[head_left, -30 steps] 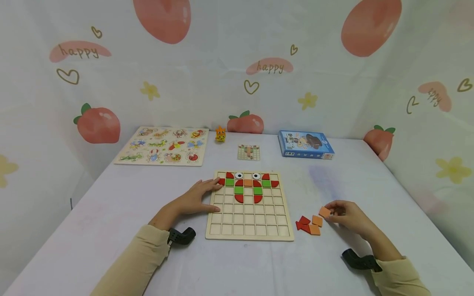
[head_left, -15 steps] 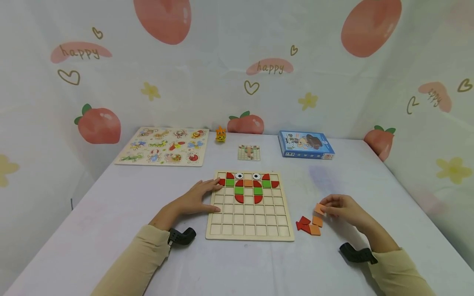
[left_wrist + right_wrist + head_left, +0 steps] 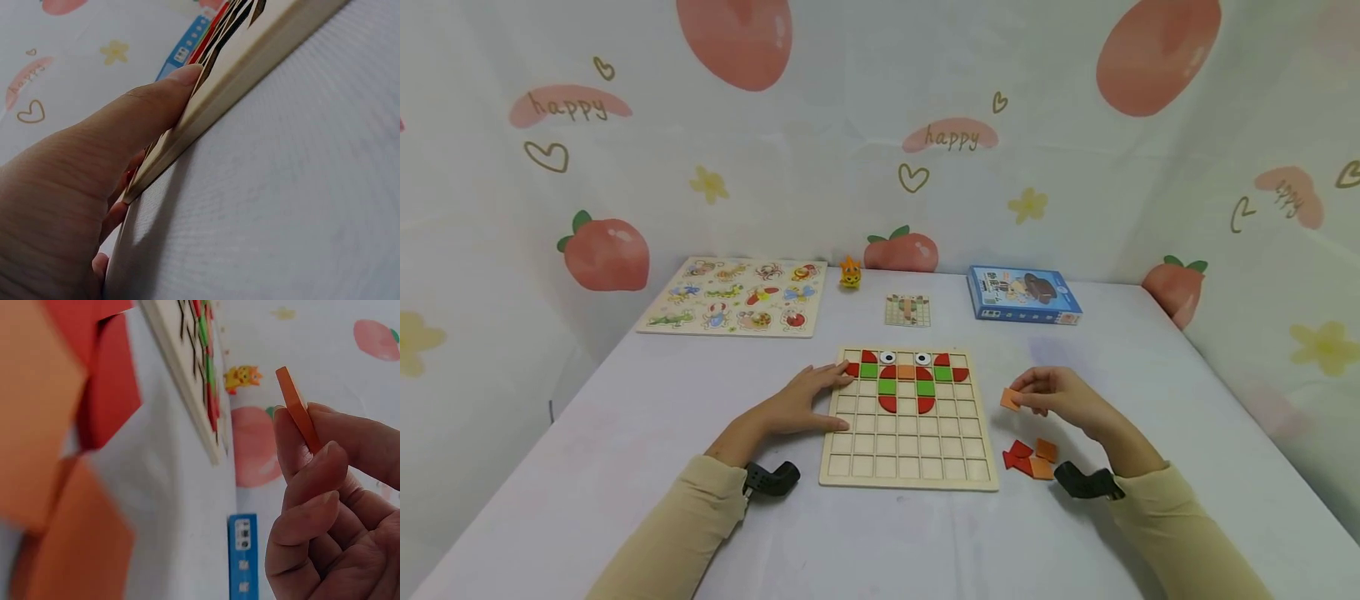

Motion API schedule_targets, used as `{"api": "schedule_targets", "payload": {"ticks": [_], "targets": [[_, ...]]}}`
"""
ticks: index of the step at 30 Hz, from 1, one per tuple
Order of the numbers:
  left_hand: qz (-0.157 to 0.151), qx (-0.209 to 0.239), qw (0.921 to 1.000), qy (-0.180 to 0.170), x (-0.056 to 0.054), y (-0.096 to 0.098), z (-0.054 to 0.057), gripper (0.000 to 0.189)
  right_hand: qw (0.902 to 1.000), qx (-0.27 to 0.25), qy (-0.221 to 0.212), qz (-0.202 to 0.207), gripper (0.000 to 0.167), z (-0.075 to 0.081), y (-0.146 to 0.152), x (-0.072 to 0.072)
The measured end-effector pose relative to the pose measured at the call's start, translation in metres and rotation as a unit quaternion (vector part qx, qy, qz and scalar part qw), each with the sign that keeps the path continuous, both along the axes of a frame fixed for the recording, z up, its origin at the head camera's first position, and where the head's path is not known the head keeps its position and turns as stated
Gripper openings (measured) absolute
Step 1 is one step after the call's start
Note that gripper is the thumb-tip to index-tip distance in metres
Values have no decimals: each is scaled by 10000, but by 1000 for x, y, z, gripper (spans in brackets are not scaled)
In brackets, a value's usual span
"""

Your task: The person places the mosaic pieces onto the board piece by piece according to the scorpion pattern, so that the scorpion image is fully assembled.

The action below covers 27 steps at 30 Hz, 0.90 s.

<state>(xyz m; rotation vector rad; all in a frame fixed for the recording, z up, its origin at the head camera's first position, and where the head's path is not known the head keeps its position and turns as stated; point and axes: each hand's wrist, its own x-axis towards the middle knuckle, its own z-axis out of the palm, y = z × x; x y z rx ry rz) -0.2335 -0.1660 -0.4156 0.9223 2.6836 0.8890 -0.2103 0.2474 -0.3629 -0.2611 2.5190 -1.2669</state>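
A wooden grid board (image 3: 910, 461) lies mid-table, with red, green and orange tiles and two eye pieces set in its upper rows. My left hand (image 3: 795, 403) rests at its left edge, thumb (image 3: 147, 109) over the rim and fingers spread towards the upper corner. To the right of the board, my right hand (image 3: 1060, 398) pinches an orange square tile (image 3: 1010, 399) between thumb and fingertips, raised above the table; the right wrist view shows this tile (image 3: 294, 403) edge-on. Below that hand lie loose orange tiles (image 3: 1046, 451) and red tiles (image 3: 1021, 449).
Behind the board lies a small pattern card (image 3: 907, 310). An insect puzzle board (image 3: 733, 297) is at the back left, a small orange-yellow toy figure (image 3: 850, 272) beside it. At the back right sits a blue box (image 3: 1025, 295). A printed curtain (image 3: 820, 150) hangs behind the table.
My right hand has picked up the orange tile from beside the loose pile and carried it left and away from me, towards the board. My left hand stays at the board's edge.
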Motion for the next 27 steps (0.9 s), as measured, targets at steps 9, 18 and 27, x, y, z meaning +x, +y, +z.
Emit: {"api": "schedule_targets", "payload": {"ticks": [9, 18, 27], "targets": [[39, -4, 10000, 32, -1, 1, -1, 76, 9993, -192, 113, 294, 34, 4, -30, -21], [69, 1, 10000, 18, 0, 0, 0, 75, 9952, -656, 70, 726, 26, 4, -70, -37], [56, 15, 10000, -4, 0, 0, 0, 76, 9931, -840, -1, 822, 22, 5, -106, -45]]}}
